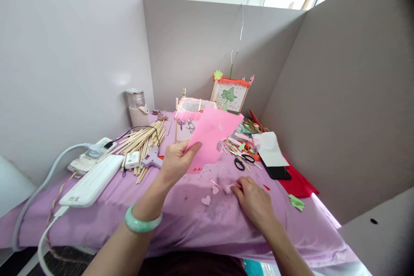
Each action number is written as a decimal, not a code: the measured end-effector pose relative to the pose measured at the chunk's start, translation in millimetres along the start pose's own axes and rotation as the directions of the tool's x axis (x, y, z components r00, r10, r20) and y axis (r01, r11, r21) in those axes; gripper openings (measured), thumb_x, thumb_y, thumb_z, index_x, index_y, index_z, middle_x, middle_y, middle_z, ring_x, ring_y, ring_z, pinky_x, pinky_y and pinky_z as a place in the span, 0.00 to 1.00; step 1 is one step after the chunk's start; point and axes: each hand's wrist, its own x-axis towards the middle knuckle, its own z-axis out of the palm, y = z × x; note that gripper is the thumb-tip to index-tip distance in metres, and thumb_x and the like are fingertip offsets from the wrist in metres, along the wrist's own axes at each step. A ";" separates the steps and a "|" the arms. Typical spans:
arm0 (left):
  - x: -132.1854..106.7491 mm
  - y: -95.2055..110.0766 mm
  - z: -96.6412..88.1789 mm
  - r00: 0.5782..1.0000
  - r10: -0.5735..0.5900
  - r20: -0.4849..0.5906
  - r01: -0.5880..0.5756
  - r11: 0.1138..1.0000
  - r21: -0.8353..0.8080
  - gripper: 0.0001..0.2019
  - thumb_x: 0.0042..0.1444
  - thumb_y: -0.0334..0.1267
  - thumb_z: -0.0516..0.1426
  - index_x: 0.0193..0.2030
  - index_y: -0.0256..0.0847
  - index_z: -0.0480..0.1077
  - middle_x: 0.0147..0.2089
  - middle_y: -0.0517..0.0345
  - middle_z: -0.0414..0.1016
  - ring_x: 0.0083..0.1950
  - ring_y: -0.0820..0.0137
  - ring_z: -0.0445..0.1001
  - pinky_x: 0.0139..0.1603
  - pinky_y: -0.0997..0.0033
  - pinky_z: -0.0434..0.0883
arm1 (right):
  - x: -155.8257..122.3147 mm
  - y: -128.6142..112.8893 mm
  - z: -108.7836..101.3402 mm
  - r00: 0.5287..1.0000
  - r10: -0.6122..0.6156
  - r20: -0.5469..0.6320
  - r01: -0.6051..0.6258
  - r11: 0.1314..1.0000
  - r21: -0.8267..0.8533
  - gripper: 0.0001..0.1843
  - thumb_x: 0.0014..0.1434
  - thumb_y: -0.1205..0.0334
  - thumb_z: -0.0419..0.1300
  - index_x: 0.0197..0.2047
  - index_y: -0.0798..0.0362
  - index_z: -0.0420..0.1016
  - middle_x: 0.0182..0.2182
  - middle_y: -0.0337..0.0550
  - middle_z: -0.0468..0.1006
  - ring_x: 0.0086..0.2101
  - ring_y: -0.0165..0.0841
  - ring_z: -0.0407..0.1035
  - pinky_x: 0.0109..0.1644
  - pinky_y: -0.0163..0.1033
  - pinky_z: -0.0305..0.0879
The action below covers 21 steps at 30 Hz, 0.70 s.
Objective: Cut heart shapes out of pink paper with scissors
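My left hand grips a sheet of pink paper by its left edge, thumb on top. The sheet is held up at a tilt and has a ragged notch cut in its right side. Low over the purple cloth, my right hand has its thumb and forefinger closed on a small pale pink paper piece, partly blurred. Small pink paper hearts lie on the cloth between my hands. Black-handled scissors rest just beyond my right hand. Behind the pink sheet stands a paper lantern on a stick frame.
On the left are wooden sticks, a purple glue gun, a white power bank, cables and a cup. A leaf-decorated lantern stands at the back. White paper overlaps a black phone at right. Grey partitions surround the table.
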 end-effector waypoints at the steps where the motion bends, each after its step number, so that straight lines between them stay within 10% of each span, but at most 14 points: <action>1: -0.6 1.5 1.1 0.999 0.046 0.028 -0.047 0.999 0.024 0.23 0.57 0.47 0.54 0.15 0.38 0.57 0.17 0.63 0.52 0.22 0.77 0.51 0.23 0.74 0.51 | 2.4 -0.3 -0.2 0.999 0.036 0.009 -0.035 0.999 -0.014 0.08 0.61 0.57 0.57 0.34 0.52 0.73 0.33 0.46 0.78 0.30 0.37 0.74 0.29 0.36 0.55; 10: -21.3 -4.2 28.0 0.810 0.453 0.372 -0.578 0.723 0.378 0.14 0.61 0.32 0.48 0.47 0.42 0.73 0.43 0.50 0.76 0.43 0.65 0.72 0.42 0.66 0.68 | 9.7 31.0 -1.4 0.995 0.087 0.039 -0.094 0.964 0.250 0.16 0.61 0.56 0.53 0.47 0.54 0.74 0.34 0.48 0.80 0.33 0.39 0.75 0.32 0.37 0.63; 15: -49.9 -20.4 50.0 0.756 0.235 0.612 -0.620 0.557 0.552 0.10 0.59 0.29 0.50 0.44 0.37 0.70 0.44 0.46 0.71 0.44 0.60 0.69 0.43 0.60 0.68 | -11.9 57.4 -13.5 0.926 0.209 -0.314 -0.123 0.954 0.272 0.14 0.62 0.57 0.51 0.41 0.54 0.75 0.36 0.49 0.79 0.33 0.39 0.73 0.36 0.42 0.65; 21: -62.8 -24.5 55.9 0.736 0.110 0.668 -0.611 0.532 0.586 0.12 0.59 0.29 0.50 0.48 0.36 0.69 0.42 0.48 0.71 0.43 0.59 0.68 0.43 0.59 0.67 | -26.6 10.4 -27.3 0.852 -0.336 -0.402 0.403 0.910 0.094 0.11 0.59 0.59 0.61 0.45 0.50 0.75 0.39 0.47 0.77 0.40 0.40 0.67 0.44 0.46 0.60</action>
